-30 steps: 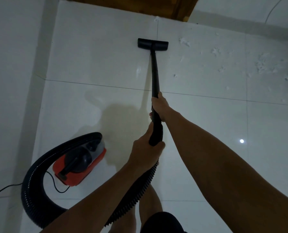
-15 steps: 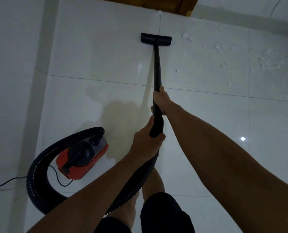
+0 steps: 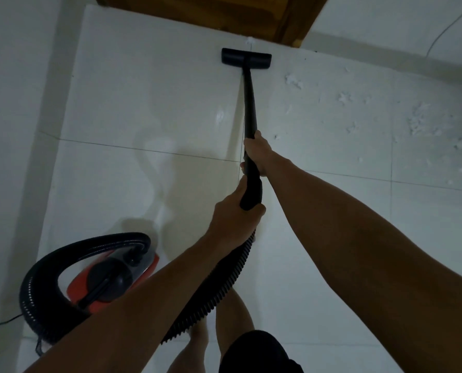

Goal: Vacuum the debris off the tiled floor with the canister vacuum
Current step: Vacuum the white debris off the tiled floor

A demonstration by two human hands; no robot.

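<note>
Both hands are gripping the black wand (image 3: 250,103) of the vacuum: the right hand (image 3: 258,153) is wrapping its fingers round the tube farther forward, and the left hand (image 3: 233,214) is curling round the thicker handle end, just behind the right. The wand is running straight ahead to the floor nozzle (image 3: 246,59), which is lying flat on the white tiled floor (image 3: 143,103) close to a wooden door frame (image 3: 224,12). White debris (image 3: 418,119) is lying scattered on the tiles to the right of the nozzle, apart from it. The ribbed hose (image 3: 216,294) is looping from the handle back to the red canister (image 3: 111,281), which is sitting on the floor at lower left.
</note>
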